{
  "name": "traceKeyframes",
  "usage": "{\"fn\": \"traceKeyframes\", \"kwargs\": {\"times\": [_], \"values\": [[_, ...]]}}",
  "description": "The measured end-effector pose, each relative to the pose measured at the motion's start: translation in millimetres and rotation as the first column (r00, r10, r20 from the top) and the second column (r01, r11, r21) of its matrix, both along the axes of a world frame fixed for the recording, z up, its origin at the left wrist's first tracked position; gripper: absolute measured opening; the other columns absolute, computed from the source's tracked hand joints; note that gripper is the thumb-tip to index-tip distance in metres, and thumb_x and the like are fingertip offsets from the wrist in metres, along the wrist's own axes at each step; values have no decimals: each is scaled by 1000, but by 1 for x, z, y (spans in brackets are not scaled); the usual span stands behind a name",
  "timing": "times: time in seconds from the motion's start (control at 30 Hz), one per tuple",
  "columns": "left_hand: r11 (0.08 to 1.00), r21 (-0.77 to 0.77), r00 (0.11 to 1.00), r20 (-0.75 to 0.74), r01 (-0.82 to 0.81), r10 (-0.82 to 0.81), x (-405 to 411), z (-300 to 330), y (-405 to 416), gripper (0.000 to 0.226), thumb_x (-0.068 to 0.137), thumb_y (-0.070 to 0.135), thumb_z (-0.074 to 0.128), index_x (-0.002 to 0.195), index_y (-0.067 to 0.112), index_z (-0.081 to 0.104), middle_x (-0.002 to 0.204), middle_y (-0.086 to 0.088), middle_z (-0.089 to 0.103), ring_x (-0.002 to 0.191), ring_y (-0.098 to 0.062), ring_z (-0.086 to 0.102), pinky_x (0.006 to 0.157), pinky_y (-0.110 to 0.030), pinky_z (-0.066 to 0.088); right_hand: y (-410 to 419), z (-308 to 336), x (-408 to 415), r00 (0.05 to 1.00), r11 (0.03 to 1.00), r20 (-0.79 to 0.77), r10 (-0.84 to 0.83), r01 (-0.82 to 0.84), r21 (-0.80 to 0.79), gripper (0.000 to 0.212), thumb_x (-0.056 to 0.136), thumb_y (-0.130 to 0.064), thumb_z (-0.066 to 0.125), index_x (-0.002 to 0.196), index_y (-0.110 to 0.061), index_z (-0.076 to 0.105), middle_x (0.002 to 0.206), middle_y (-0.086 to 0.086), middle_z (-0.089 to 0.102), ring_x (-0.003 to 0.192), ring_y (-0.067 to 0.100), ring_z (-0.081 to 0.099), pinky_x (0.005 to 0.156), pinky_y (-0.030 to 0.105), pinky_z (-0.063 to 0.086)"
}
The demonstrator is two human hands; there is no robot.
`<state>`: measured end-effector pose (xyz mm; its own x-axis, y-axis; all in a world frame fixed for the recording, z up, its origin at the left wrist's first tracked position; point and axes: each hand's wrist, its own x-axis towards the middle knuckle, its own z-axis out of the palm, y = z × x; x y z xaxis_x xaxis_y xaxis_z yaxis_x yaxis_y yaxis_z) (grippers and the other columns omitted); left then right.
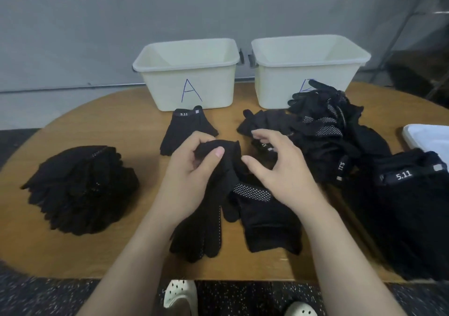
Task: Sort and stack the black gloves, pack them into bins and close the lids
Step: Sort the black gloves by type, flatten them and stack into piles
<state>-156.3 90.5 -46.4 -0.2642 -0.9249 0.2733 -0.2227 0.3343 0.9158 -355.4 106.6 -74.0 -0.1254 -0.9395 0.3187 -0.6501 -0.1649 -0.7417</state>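
Fingers (pixel 206 156) of the left hand (pixel 192 182) curl round the bunched cuff of a black knit glove with white grip dots (pixel 209 213), thumb pressed on top; the glove's fingers hang down onto the round wooden table (pixel 97 121). Beside it, the right hand (pixel 279 172) hovers with its fingers (pixel 255 167) loosely spread and gripping nothing, just over a second black glove with a dotted palm (pixel 264 216) lying flat on the table.

Beyond the fingers stand two cream plastic bins, side by side and lidless. The bin marked with a blue letter A (pixel 189 72) is straight ahead and shows only bare inside walls. The other bin (pixel 308 67) stands beyond the right hand; its blue letter is half covered by a loose heap of black gloves (pixel 328 130) piled against its front, and its inside walls are likewise bare.

Between the left fingers and bin A lies a single flat black glove labelled 5.11 (pixel 187 128). Well to the left sits a neat stack of black gloves (pixel 80 189). To the far right lies another black pile with a 5.11 band (pixel 413 206), and past it a white flat lid (pixel 427 138) at the table edge.
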Motion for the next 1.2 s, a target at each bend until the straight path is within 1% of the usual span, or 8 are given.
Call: {"fn": "traceKeyframes", "kwargs": {"times": [0.17,0.3,0.4,0.53,0.67,0.87,1.0,1.2], "values": [[991,108,972,-231,76,-50,15,1,-1,6,103,25,59,98,24,64,88,0,67,86,-19,65,83,-46,52,4,4,11,990,988,87,110,-118,99,54,89,-32,77,139,-30,57,130,-19,64,121,-9,55,99,3,34],[949,208,866,-489,237,-109,23,4,2,9,104,21,55,108,15,60,87,3,70,89,-17,68,87,-43,52,7,7,16,985,967,127,119,-144,211,65,89,-41,76,147,-32,50,141,-20,57,130,-5,50,112,24,39],[934,192,799,-586,300,-136,31,9,5,10,104,17,53,107,12,61,110,-15,68,100,-24,69,84,-38,56,10,14,20,935,937,299,192,-265,229,40,93,-27,75,132,-26,63,121,-10,73,116,5,66,109,32,48],[945,174,766,-633,278,-109,44,13,6,13,104,9,48,100,11,59,100,-8,72,85,-17,71,73,-30,57,13,21,28,843,947,510,168,-281,152,22,94,-13,73,116,-14,73,112,1,78,109,17,72,103,41,54],[979,161,844,-537,123,-18,59,9,2,15,105,7,51,95,12,62,99,-9,71,86,-19,70,75,-33,55,15,27,32,766,968,625,148,-243,68,18,94,-9,70,110,-1,73,110,18,76,108,38,71,101,56,54],[979,168,948,-277,-114,158,72,-2,1,10,103,11,60,100,17,67,86,-1,71,77,-12,67,72,-27,53,16,41,37,721,973,664,197,-228,-41,11,93,-7,71,104,-8,73,110,20,74,104,38,71,93,49,56],[942,-144,952,-94,-303,292,67,-1,11,13,99,13,65,111,16,68,103,4,72,93,-8,67,88,-29,55,18,45,43,721,981,670,175,-186,-56,14,93,-7,71,104,1,70,109,22,74,94,27,71,88,42,57],[934,-357,995,91,-14,50,35,2,34,50,85,39,79,129,20,67,116,10,66,111,-13,62,93,-24,50,22,45,50,691,973,691,212,-217,-81,5,95,-7,68,97,-10,73,95,17,73,86,25,69,77,38,55]]}}
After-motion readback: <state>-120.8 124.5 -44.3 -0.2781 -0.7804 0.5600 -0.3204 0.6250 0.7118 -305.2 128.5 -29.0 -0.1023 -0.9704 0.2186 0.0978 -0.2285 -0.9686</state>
